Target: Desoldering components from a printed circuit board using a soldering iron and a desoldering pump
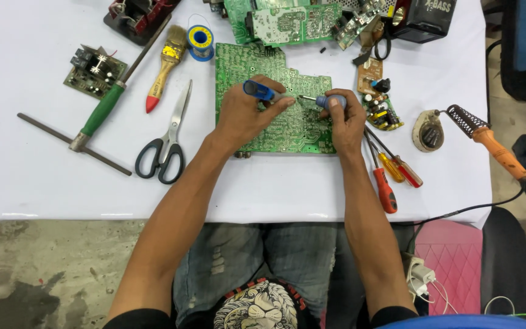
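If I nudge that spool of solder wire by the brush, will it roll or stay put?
The spool of solder wire seems to lie flat on its flange on the white table, so a nudge would probably slide it, not roll it. It likely feels heavy for its size. Its loose wire end may snag the brush beside it.

Both hands work over a large green circuit board lying flat on the white desk; the left hand closes its grip on a blue-handled tool, and the right hand pinches a second blue-handled tool, their tips meeting above the board; black-handled scissors lie left of the board, a small paintbrush and a solder spool beyond them; red and orange screwdrivers rest beside the right wrist; an orange-handled soldering iron sits at the far right.
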